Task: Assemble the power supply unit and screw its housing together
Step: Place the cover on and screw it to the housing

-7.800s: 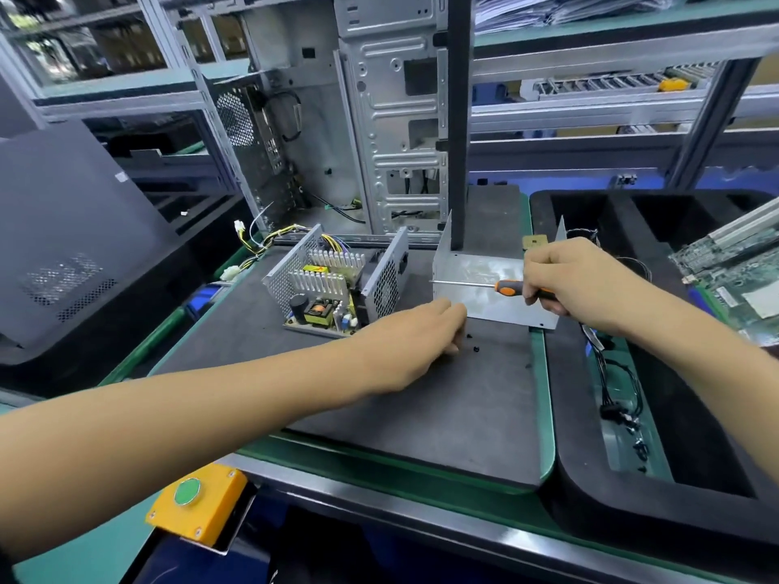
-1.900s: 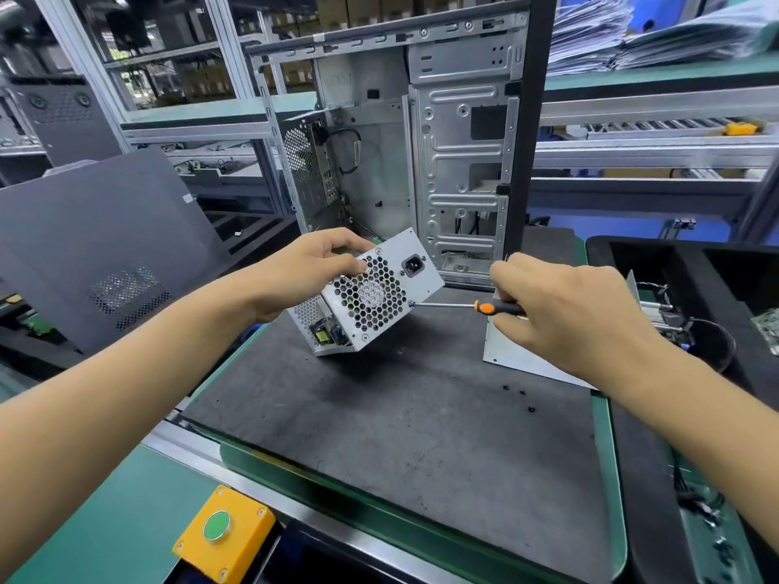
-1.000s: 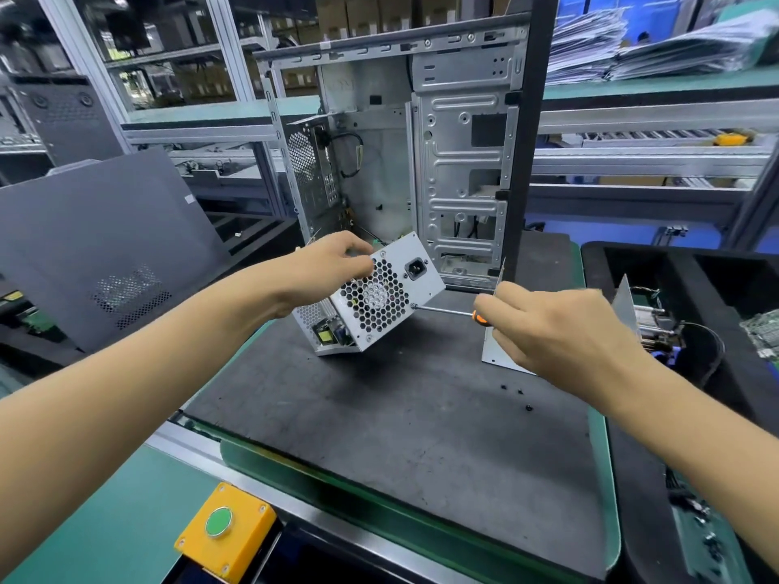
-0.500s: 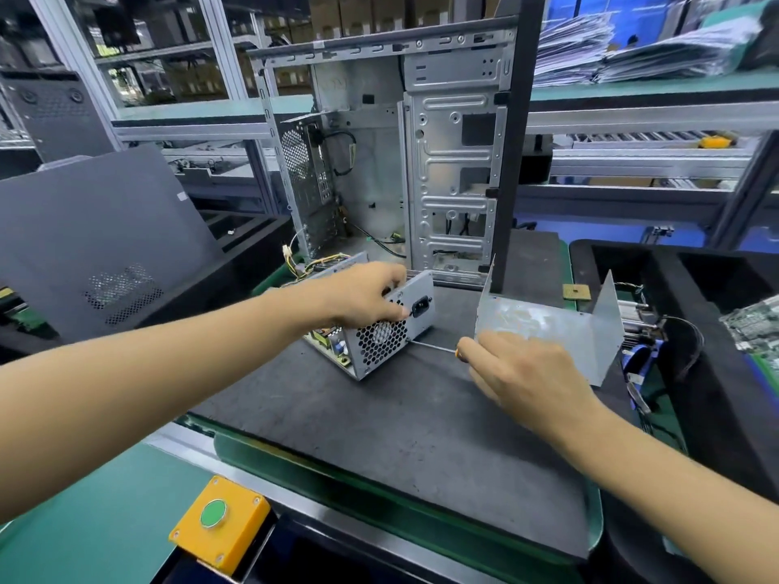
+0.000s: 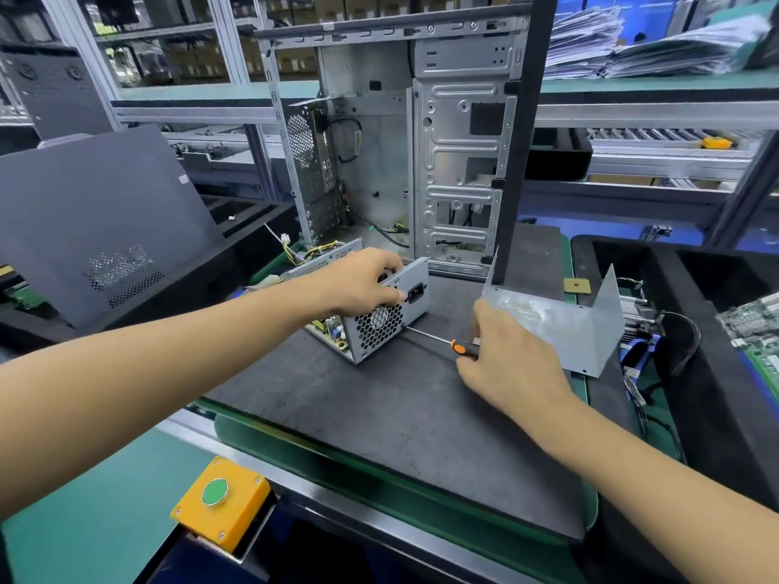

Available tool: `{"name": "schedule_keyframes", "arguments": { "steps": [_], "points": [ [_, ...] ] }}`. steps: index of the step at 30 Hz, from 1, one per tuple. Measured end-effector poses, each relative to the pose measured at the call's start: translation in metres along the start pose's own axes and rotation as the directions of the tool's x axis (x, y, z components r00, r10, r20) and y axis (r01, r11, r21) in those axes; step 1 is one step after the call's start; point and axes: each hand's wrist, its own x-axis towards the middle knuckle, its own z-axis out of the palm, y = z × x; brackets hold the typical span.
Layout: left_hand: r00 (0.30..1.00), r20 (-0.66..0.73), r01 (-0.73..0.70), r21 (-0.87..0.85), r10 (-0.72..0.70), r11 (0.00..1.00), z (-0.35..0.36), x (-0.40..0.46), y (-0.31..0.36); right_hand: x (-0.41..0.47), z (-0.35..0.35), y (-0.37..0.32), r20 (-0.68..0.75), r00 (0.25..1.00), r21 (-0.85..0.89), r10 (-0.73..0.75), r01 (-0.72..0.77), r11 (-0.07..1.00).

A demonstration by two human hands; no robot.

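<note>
The left hand (image 5: 362,280) grips the grey perforated-metal power supply unit (image 5: 381,309) steady on the dark mat (image 5: 379,415); right of it, the right hand (image 5: 506,356) holds the orange-handled screwdriver (image 5: 442,342), tip at its lower corner.

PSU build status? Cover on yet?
Done: internals sit in the power supply unit, resting on the mat. In hand: left hand grips its top; right hand holds the screwdriver, tip at the fan-grille face. Left: the bent metal cover stands apart, unfitted; circuit board still exposed at the side, so closing and screwing remain.
</note>
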Motion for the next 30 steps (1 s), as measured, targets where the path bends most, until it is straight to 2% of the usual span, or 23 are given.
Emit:
{"name": "schedule_keyframes", "arguments": {
  "steps": [2,5,8,10,13,15,16,18,19,20,21,22,24,25,27,30],
  "points": [
    [1.0,-0.012,-0.006,-0.011,0.006,1.0,0.0,-0.001,-0.001,-0.004,0.0,-0.001,-0.02,0.991,-0.178,-0.135,0.129,0.976],
    [1.0,-0.015,-0.016,-0.012,0.015,1.0,0.0,-0.003,-0.001,-0.011,-0.005,-0.006,-0.019,0.959,-0.272,-0.283,0.267,0.924],
    [1.0,-0.019,-0.015,-0.008,0.014,1.0,0.002,-0.006,-0.001,-0.02,-0.004,-0.009,0.072,0.973,-0.314,-0.22,0.231,0.921],
    [1.0,-0.02,-0.01,-0.01,0.01,1.0,0.004,-0.01,0.0,-0.026,-0.005,-0.013,0.054,0.986,-0.275,-0.157,0.166,0.947],
    [0.999,-0.023,-0.024,0.009,0.024,1.0,0.006,-0.018,0.001,-0.032,-0.008,-0.022,0.045,0.999,-0.08,-0.026,0.029,0.996],
    [0.999,-0.022,-0.034,0.022,0.034,0.999,0.006,-0.024,0.002,-0.033,-0.01,-0.027,0.155,0.985,0.091,0.076,-0.091,0.992],
    [0.999,-0.021,-0.037,0.015,0.037,0.999,0.006,-0.028,0.002,-0.033,-0.011,-0.029,0.237,0.964,0.203,0.121,-0.171,0.964],
    [0.999,-0.026,-0.028,-0.024,0.027,0.999,0.005,-0.035,0.001,-0.033,-0.013,-0.029,0.417,0.894,0.462,0.165,-0.365,0.808],
    [0.999,-0.029,-0.021,-0.046,0.02,0.999,0.004,-0.038,0.001,-0.033,-0.015,-0.028,0.475,0.863,0.538,0.174,-0.441,0.718],
    [0.999,-0.033,-0.013,-0.064,0.011,0.998,0.003,-0.041,0.001,-0.034,-0.016,-0.028,0.481,0.858,0.564,0.18,-0.46,0.686],
    [0.999,-0.036,-0.008,-0.075,0.005,0.997,0.001,-0.043,0.001,-0.034,-0.017,-0.028,0.436,0.879,0.553,0.19,-0.429,0.714],
    [0.999,-0.039,-0.004,-0.083,0.001,0.997,-0.001,-0.043,0.001,-0.034,-0.016,-0.028,0.351,0.914,0.484,0.204,-0.363,0.797],
    [0.999,-0.038,0.005,-0.122,-0.009,0.993,-0.004,-0.044,0.001,-0.039,-0.015,-0.029,0.107,0.983,0.189,0.151,-0.169,0.967],
    [0.999,-0.032,0.009,-0.155,-0.014,0.988,-0.006,-0.043,0.001,-0.042,-0.014,-0.029,0.023,0.998,0.057,0.059,-0.06,0.997],
    [0.999,-0.021,0.019,-0.209,-0.024,0.978,-0.008,-0.044,0.001,-0.046,-0.011,-0.029,-0.053,0.985,-0.155,-0.167,0.157,0.975],
    [0.999,-0.019,0.03,-0.218,-0.035,0.975,-0.009,-0.042,0.001,-0.049,-0.012,-0.028,-0.185,0.836,-0.303,-0.516,0.451,0.839]
  ]
}}
